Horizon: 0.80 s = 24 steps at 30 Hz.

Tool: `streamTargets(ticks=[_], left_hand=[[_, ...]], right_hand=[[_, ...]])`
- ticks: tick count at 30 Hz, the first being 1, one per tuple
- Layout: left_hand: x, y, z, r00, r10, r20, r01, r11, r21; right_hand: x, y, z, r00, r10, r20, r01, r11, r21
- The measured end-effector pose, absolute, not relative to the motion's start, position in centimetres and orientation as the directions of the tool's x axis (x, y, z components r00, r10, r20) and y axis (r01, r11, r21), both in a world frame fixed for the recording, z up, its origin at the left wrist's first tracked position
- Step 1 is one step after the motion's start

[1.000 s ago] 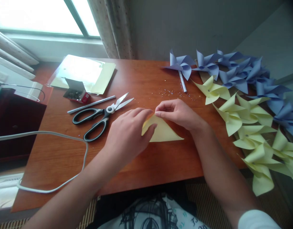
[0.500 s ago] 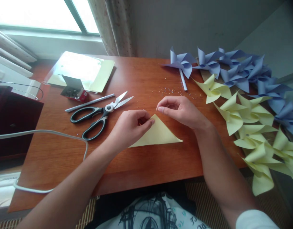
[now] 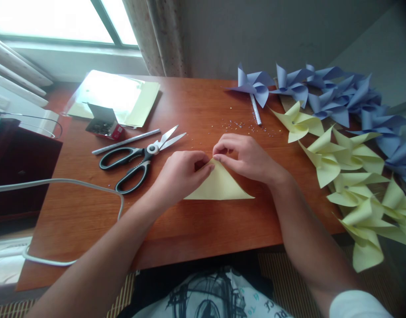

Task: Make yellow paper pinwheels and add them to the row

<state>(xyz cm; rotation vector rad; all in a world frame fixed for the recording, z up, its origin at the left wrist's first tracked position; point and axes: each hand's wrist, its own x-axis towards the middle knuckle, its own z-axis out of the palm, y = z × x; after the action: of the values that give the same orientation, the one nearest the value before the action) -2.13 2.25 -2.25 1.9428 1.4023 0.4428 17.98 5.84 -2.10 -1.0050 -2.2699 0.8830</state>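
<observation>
A sheet of yellow paper [image 3: 220, 187], folded into a triangle, lies in front of me with its long edge toward my body. My left hand [image 3: 189, 171] pinches it close to the top corner, hiding its left side. At that same corner, the thumb and fingertips of my right hand [image 3: 242, 154] are closed on the paper. Left of my hands rest black-handled scissors [image 3: 146, 154] with their blades spread. Behind the scissors lies a thin, pale rolled paper stick [image 3: 126, 142].
Blue pinwheels [image 3: 252, 85] and yellow pinwheels [image 3: 322, 152] crowd the right side of the table [image 3: 203, 229]. A small open red box [image 3: 107, 126] stands near yellow sheets [image 3: 145, 104] at the back left. A white cable [image 3: 73, 182] crosses the left edge. Tiny scraps [image 3: 239, 126] are scattered behind my hands.
My right hand has moved left to the triangle's top corner and closed on it beside my left hand. The paper has turned slightly, its long edge now more level.
</observation>
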Motion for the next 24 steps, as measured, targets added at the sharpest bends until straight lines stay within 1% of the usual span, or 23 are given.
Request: streamTargets(ticks=[2, 3, 5, 6, 7, 8, 10, 13, 20, 24], left_hand=[[-1.9, 2.2, -2.2, 0.342, 0.934, -0.102, 0.756, -0.209, 0.621], [-1.7, 2.0, -2.0, 0.322, 0.944, -0.072, 0.799, -0.230, 0.555], [-1.2, 1.3, -1.7, 0.306, 0.952, 0.027, 0.875, -0.292, 0.386], [-0.9, 0.8, -1.5, 0.329, 0.941, 0.080, 0.892, -0.338, 0.300], [-0.5, 0.2, -1.3, 0.387, 0.916, 0.110, 0.886, -0.402, 0.233], [-0.2, -0.5, -1.1, 0.439, 0.889, 0.126, 0.872, -0.456, 0.180], [0.5, -1.7, -0.9, 0.530, 0.840, 0.115, 0.834, -0.541, 0.111], [1.4, -2.8, -1.1, 0.553, 0.828, 0.097, 0.825, -0.560, 0.074], [2.0, -2.9, -1.9, 0.545, 0.837, 0.050, 0.831, -0.548, 0.097], [1.9, -2.9, -2.1, 0.550, 0.833, 0.054, 0.828, -0.553, 0.095]], right_hand=[[17.9, 6.1, -2.6, -0.611, 0.774, 0.168, 0.487, 0.535, -0.690], [17.9, 6.2, -2.9, -0.612, 0.774, 0.162, 0.505, 0.541, -0.673], [17.9, 6.5, -3.5, -0.615, 0.774, 0.150, 0.538, 0.550, -0.639], [17.8, 6.6, -3.8, -0.614, 0.777, 0.140, 0.557, 0.552, -0.621], [17.8, 6.7, -4.1, -0.612, 0.781, 0.128, 0.577, 0.551, -0.604], [17.8, 6.8, -4.3, -0.608, 0.786, 0.114, 0.598, 0.547, -0.586], [17.8, 6.9, -4.6, -0.600, 0.796, 0.084, 0.636, 0.538, -0.553], [17.7, 7.0, -4.8, -0.592, 0.804, 0.052, 0.674, 0.529, -0.516], [17.5, 7.1, -5.0, -0.606, 0.794, 0.044, 0.684, 0.549, -0.480], [17.5, 7.1, -5.1, -0.606, 0.793, 0.057, 0.684, 0.557, -0.471]])
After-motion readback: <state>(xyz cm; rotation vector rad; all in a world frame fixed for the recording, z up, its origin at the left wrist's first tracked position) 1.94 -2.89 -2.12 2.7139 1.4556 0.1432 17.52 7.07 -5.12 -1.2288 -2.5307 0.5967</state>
